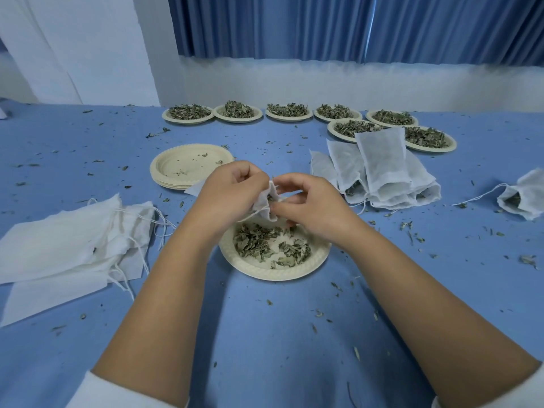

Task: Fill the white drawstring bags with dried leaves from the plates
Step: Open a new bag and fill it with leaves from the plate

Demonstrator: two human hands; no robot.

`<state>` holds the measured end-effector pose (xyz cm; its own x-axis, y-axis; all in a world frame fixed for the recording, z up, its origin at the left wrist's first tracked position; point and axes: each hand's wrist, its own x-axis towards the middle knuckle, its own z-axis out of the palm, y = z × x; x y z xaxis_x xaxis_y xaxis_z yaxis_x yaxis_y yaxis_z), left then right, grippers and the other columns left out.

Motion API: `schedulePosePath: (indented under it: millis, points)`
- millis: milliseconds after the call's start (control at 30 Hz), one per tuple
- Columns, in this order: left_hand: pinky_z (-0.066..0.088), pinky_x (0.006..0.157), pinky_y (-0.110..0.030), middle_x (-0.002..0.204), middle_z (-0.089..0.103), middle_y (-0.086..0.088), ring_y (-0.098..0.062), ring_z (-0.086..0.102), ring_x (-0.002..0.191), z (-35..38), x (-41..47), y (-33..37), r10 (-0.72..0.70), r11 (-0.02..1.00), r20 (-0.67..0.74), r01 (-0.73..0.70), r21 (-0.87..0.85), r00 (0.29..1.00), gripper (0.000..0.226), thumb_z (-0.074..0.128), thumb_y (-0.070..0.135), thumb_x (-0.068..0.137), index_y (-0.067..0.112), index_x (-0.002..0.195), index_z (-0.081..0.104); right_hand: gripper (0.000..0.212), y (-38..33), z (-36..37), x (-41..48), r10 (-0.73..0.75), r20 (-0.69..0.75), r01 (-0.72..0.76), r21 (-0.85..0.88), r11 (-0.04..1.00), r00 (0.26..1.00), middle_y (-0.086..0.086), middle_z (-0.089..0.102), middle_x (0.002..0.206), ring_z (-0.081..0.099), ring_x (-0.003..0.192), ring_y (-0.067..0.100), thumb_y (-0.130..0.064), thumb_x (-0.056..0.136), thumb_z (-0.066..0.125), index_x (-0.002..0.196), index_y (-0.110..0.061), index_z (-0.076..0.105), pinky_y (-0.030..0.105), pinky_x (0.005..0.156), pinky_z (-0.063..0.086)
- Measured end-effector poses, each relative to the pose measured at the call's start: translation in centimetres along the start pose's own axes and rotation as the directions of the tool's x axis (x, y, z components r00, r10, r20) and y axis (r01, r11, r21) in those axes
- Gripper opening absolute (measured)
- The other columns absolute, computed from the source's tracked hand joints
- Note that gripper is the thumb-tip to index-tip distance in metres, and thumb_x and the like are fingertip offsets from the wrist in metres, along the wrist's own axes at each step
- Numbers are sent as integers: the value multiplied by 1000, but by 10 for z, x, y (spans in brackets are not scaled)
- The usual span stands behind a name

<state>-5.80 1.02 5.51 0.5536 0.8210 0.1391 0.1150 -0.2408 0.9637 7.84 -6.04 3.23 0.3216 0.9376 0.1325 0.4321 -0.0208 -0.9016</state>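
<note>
Blue cloth (265, 334) covers the table nearest me, littered with leaf crumbs; just under the hands sits a paper plate (273, 275) with dried leaves (253, 241) spread thin across it; above it I have both hands close together, the left hand (232, 189) and right hand (312, 207) each pinching the gathered mouth of one white drawstring bag (266, 201), fingers curled round its cloth, its cord trailing down toward the plate; left of the hands lies a flat pile of empty bags (67, 242); just beyond the left hand, a stack of empty plates (182, 166); right of the hands, a heap of filled bags (382, 160), and further right one lone bag (524, 195); far beyond, a row of plates (290, 118) heaped with leaves before a blue curtain (353, 25).
</note>
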Motion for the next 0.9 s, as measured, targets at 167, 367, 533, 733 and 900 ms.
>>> schedulePosePath:
  millis: [167,367,533,733,900]
  points:
    - [41,43,-14,50,58,9,-4,53,43,4,-2,-1,-3,999,47,1,41,999,19,54,9,84,16,69,64,33,4,3,-1,-65,99,59,60,996,993,-6,72,98,70,83,7,-3,86,69,116,-16,66,27,77,59]
    - [39,41,-11,47,56,10,-4,50,37,9,-4,0,5,1000,149,-5,0,989,16,56,4,85,11,73,64,11,9,12,3,-165,-84,150,-166,975,983,-13,55,58,47,51,-4,1,78,66,78,-10,67,18,54,38]
    - [41,45,-12,56,61,12,-1,55,45,10,-1,-4,33,998,53,-36,44,998,16,59,8,87,16,75,65,13,9,15,4,-123,-172,96,-158,983,977,-14,58,62,50,49,-8,-4,81,67,88,-14,70,9,50,35]
    - [37,52,-18,49,50,17,1,44,47,0,9,-8,50,998,-286,-37,52,957,22,55,13,85,23,65,57,38,1,0,3,-35,-3,34,-127,991,999,1,71,83,62,67,8,-43,95,56,97,-8,71,35,76,54]
    - [33,50,-22,43,45,17,-2,39,43,-2,10,-9,26,1000,-320,-24,12,947,25,54,14,86,23,63,53,34,4,2,1,-85,98,124,-510,851,992,-1,50,64,49,65,18,-13,95,43,62,-20,48,31,60,37]
